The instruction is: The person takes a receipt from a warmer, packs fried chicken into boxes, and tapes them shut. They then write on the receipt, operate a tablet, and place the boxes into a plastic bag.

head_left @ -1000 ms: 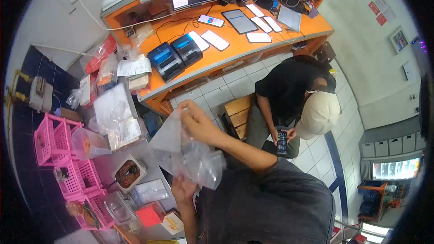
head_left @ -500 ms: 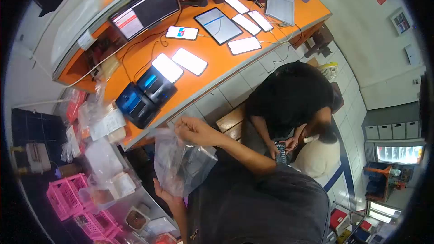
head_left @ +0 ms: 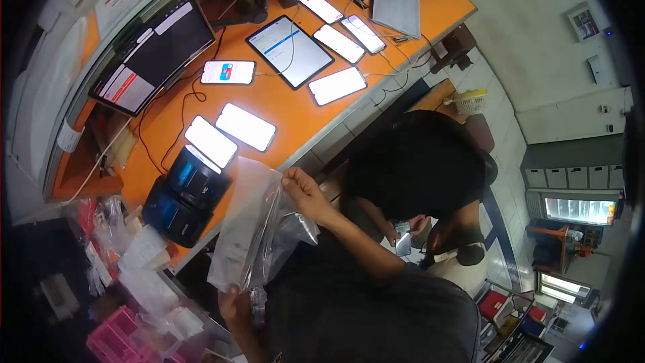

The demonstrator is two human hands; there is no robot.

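Observation:
A clear plastic bag (head_left: 245, 228) is stretched between my two hands, beside the edge of the orange desk. My right hand (head_left: 306, 196) pinches its upper edge between thumb and fingers. At the lower corner, my left hand (head_left: 235, 306) grips the plastic, its fingers partly hidden by it. Shiny folds run down the bag's middle, and a crumpled part hangs toward my dark shirt (head_left: 376, 316). Two black boxy devices (head_left: 188, 195) with blue-lit tops stand on the desk just left of the bag.
The orange desk (head_left: 158, 148) carries several lit phones (head_left: 246, 127), a tablet (head_left: 289, 52), cables and a monitor (head_left: 158, 54). A seated person (head_left: 416, 168) on my right holds a phone (head_left: 402, 238). Plastic packaging (head_left: 144, 282) and a pink basket (head_left: 121, 336) lie at lower left.
The bag has gone from bunched to stretched out between my hands. My left hand has moved lower and now grips it. The view has shifted, and the seated person's head has bent farther forward.

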